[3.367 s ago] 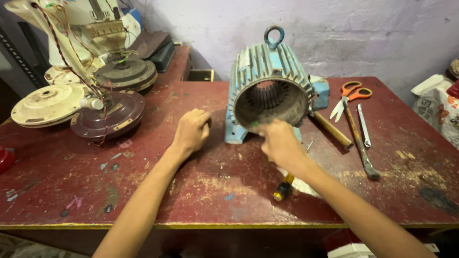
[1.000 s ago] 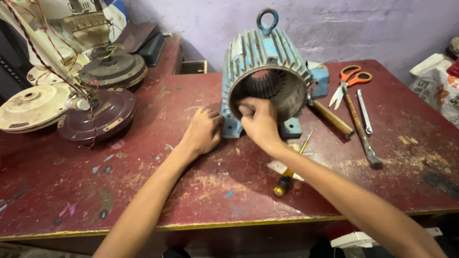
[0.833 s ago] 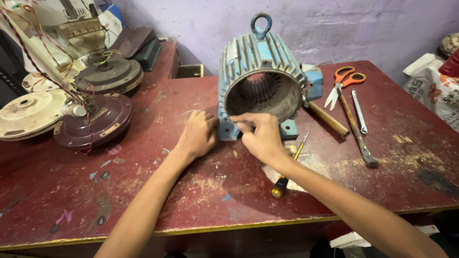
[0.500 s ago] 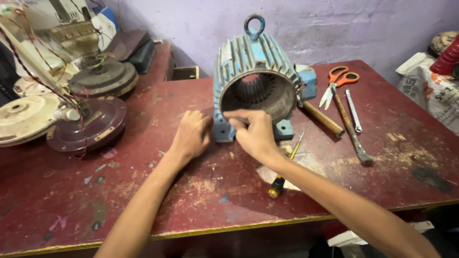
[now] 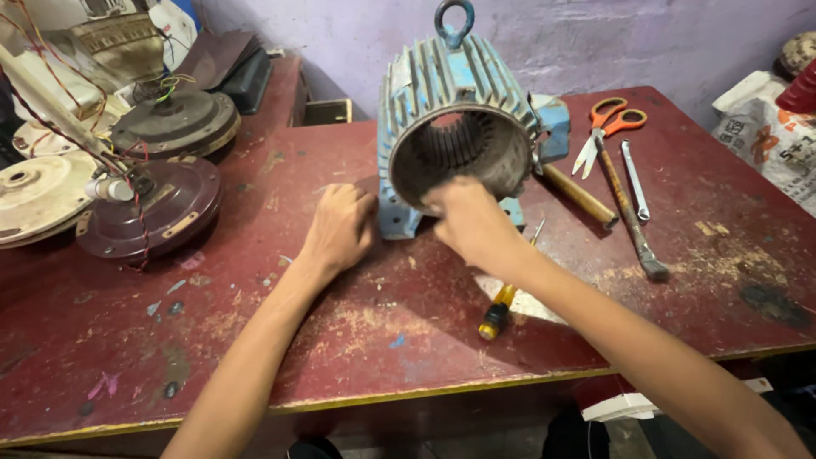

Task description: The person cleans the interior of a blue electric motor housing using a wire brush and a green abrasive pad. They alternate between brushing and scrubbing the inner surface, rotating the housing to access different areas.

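Note:
A blue finned motor housing [image 5: 455,110] with an open round bore and a lifting ring on top stands on the worn red table [image 5: 357,340]. My left hand [image 5: 338,228] rests curled on the table, touching the housing's left foot. At the lower front rim of the bore sits my right hand [image 5: 472,223], fingers closed against the rim; whether it holds anything small is hidden. A yellow-and-black screwdriver [image 5: 501,304] lies on the table under my right forearm.
Orange-handled scissors [image 5: 605,126], a hammer [image 5: 629,212], a slim metal tool [image 5: 634,178] and a wooden handle [image 5: 578,194] lie right of the housing. Dismantled fan motors [image 5: 149,204] with loose wires crowd the left. A printed sack [image 5: 769,140] sits far right.
My hands moved from the table in front of the housing up to its front; my right hand has risen to the bore's lower rim. The view shifted slightly right.

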